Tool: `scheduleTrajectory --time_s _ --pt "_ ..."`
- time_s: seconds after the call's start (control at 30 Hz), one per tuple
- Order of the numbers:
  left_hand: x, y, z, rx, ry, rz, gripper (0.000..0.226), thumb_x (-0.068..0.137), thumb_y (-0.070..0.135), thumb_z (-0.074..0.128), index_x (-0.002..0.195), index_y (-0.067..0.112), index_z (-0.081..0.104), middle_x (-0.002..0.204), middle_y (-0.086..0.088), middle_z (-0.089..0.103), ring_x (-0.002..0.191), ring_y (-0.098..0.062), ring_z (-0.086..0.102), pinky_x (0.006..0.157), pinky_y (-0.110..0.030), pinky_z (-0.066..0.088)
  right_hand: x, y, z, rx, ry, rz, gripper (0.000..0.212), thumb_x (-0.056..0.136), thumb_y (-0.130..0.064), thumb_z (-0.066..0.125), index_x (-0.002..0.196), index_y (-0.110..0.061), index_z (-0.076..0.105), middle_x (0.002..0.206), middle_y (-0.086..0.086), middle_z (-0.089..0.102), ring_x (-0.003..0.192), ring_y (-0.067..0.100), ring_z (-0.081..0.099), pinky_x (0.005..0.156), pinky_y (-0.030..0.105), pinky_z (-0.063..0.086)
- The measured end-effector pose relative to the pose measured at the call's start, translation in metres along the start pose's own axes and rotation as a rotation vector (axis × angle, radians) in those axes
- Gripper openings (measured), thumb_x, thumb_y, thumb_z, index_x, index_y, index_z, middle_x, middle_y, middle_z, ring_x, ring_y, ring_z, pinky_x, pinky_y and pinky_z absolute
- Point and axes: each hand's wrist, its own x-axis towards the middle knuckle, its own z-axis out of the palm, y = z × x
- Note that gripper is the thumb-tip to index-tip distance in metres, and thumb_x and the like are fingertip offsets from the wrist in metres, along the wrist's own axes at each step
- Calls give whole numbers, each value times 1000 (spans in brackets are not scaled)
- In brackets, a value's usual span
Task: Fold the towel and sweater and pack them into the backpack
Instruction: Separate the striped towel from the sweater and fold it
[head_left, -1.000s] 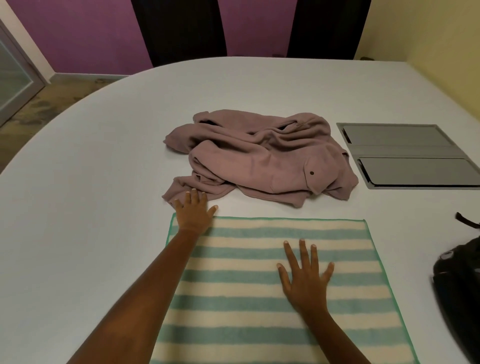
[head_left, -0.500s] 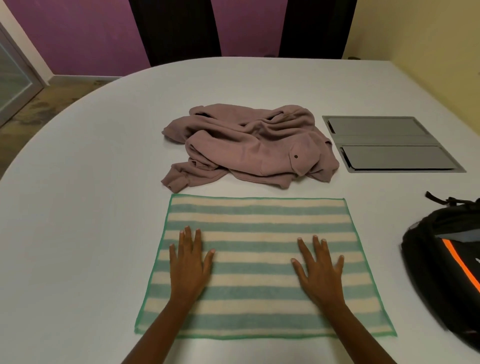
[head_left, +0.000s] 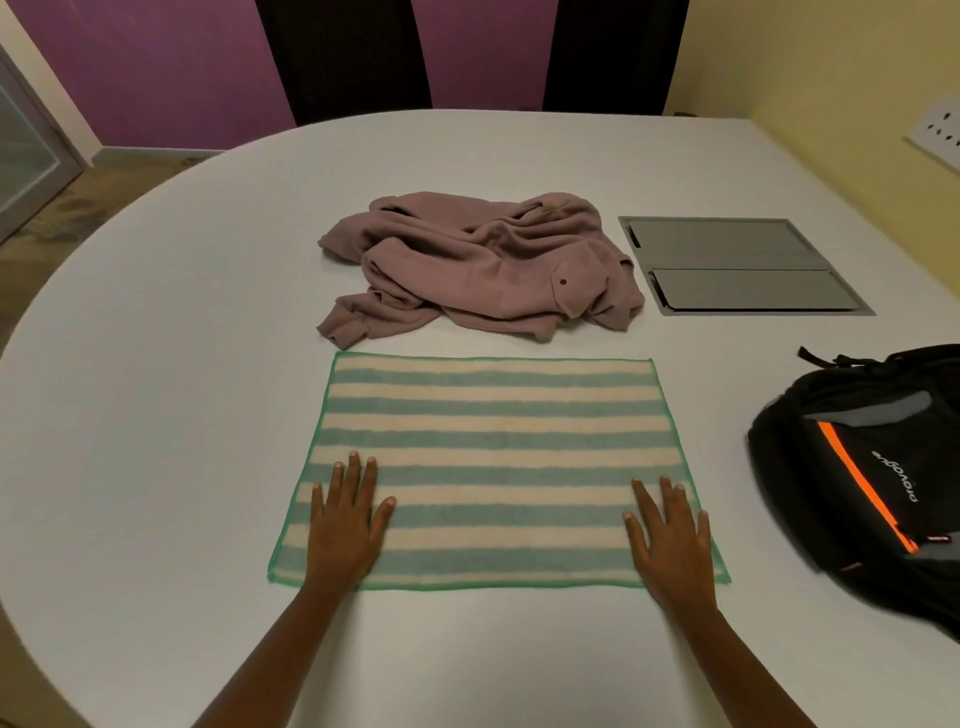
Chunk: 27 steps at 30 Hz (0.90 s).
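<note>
White table: I see both palms slid back toward the striped towel's near corners. Left hand and right hand press flat, fingers spread; sweater lies beyond, backpack right.

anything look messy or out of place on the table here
The pink sweater lies in a crumpled heap just beyond the towel, unfolded. The towel itself is spread flat, with the left hand and right hand resting flat by its near corners. Nothing looks spilled or damaged.
</note>
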Motion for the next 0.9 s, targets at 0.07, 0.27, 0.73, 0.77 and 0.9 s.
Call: scheduleTrajectory --time_s 0.07,0.27,0.73,0.77,0.9 --pt "-7 -4 -1 0 -5 41 100 78 73 -16 147 8 18 155 -11 15 144 -28 16 114 -43 5 -9 12 -1 9 -7 -20 66 97 -52 7 135 -14 44 134 23 50 122 42 49 96 62 36" --pt "-35 -37 -22 72 -121 311 78 92 64 17 134 4 44 139 -17 46 129 -26 40 112 -32 18 -33 50 -13 90 -53 -187 58 95 -57 20 134 -19 41 139 18 45 123 35 49 102 51 34" --pt "-24 -47 -54 208 111 569 20 75 19 43 93 21 48 90 -1 64 64 -18 65 51 -19 48 -13 75 -29 -42 -54 -347 26 71 -13 55 95 -14 63 108 14 65 83 27 69 59 22 54" --pt "-22 -45 -55 156 116 499 19 74 16 48 92 22 48 84 -1 64 60 -19 64 48 -20 45 -10 75 -29 -54 -43 -358 24 74 -16 52 94 -12 64 102 13 66 81 27 69 59 23 54" --pt "-14 -32 -57 -9 179 178 16 81 7 54 95 12 60 86 -7 66 72 -30 65 56 -25 39 8 63 -37 46 -16 -279 49 79 -38 27 94 -9 64 92 9 63 80 23 58 67 26 42"
